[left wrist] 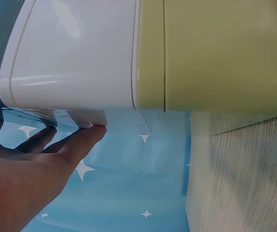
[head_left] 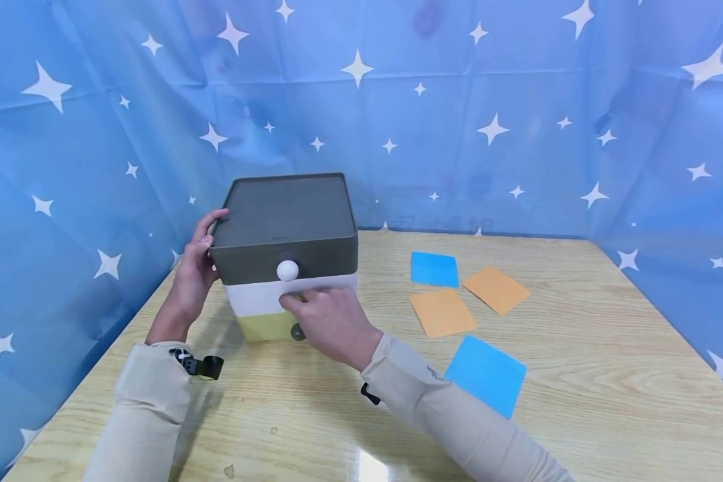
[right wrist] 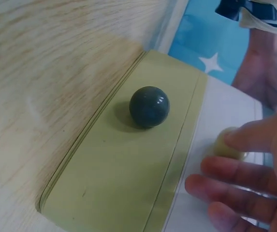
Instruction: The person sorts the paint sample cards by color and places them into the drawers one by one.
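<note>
A small three-tier drawer box [head_left: 286, 207] stands on the table, with a dark grey top tier, a white middle drawer [head_left: 256, 298] and a yellow-green bottom drawer [head_left: 262, 327]. My left hand [head_left: 194, 271] steadies its left side, fingers against the side wall and top edge. At the front, my right hand [head_left: 334, 321] pinches the yellow knob [right wrist: 229, 144] of the white drawer, its thumb showing on the knob in the right wrist view. Above it sits a white knob [head_left: 287, 270] on the grey tier; below, a dark grey knob [right wrist: 149, 107] on the yellow-green drawer.
Right of the box lie two blue square sheets, one farther back [head_left: 434, 269] and one nearer [head_left: 488, 375], and two orange square sheets [head_left: 443, 312]. A blue curtain [head_left: 397, 120] with white stars hangs behind and beside the wooden table [head_left: 596, 348].
</note>
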Demonstrator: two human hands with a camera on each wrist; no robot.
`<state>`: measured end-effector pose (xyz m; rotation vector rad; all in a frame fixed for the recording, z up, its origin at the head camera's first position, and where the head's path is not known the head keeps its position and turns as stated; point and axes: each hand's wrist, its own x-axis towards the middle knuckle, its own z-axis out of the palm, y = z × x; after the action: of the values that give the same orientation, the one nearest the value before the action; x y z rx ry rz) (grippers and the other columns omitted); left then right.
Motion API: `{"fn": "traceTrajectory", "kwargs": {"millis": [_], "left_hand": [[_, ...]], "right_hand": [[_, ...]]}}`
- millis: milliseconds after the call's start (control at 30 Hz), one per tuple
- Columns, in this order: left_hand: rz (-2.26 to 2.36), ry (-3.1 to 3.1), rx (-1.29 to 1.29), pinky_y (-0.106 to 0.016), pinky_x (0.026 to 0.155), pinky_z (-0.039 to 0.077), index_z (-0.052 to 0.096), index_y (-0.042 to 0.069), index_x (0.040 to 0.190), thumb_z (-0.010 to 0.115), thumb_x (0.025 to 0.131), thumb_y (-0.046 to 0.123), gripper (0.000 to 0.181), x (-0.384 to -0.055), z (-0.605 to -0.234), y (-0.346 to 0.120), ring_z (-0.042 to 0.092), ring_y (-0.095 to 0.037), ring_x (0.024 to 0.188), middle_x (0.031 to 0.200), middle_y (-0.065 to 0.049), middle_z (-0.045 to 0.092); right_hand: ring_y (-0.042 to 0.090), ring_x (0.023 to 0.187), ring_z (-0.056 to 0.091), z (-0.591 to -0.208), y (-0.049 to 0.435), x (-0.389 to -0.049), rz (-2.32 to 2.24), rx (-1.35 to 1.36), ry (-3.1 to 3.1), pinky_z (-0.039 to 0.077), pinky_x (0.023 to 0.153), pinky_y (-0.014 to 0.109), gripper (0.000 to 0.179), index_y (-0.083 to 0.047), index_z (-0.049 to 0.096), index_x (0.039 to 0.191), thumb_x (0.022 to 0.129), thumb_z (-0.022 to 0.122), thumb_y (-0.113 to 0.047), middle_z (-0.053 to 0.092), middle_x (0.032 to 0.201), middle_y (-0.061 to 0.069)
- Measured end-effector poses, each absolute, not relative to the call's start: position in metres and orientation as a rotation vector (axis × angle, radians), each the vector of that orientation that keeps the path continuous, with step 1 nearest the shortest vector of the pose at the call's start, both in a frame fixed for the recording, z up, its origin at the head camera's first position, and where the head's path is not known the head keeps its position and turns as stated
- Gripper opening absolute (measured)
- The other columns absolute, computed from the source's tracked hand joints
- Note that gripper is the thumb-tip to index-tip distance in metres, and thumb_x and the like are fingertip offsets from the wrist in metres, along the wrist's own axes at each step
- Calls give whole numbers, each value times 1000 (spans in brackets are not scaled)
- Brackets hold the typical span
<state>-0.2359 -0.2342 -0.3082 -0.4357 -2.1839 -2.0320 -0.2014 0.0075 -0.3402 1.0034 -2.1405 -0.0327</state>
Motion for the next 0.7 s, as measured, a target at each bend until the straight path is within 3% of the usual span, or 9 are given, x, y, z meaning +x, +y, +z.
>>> {"fn": "traceTrajectory", "kwargs": {"millis": [400,700], "left_hand": [[-2028,-2194,-427,-49,105,27,29,39,153,23,101,48,54,-237,-309,-234,31,-25,139,165,-3,14],[-2015,-2194,-430,-46,102,29,29,39,153,23,101,48,54,-237,-309,-235,36,-22,135,162,-3,19]], "right_hand": [[5,51,46,-343,6,-200,-78,990,-2145,27,42,19,31,-28,69,97,87,59,0,61,70,-8],[7,54,49,-345,7,-193,-98,982,-2111,32,44,20,33,-29,69,97,84,58,-1,62,69,-8]]}}
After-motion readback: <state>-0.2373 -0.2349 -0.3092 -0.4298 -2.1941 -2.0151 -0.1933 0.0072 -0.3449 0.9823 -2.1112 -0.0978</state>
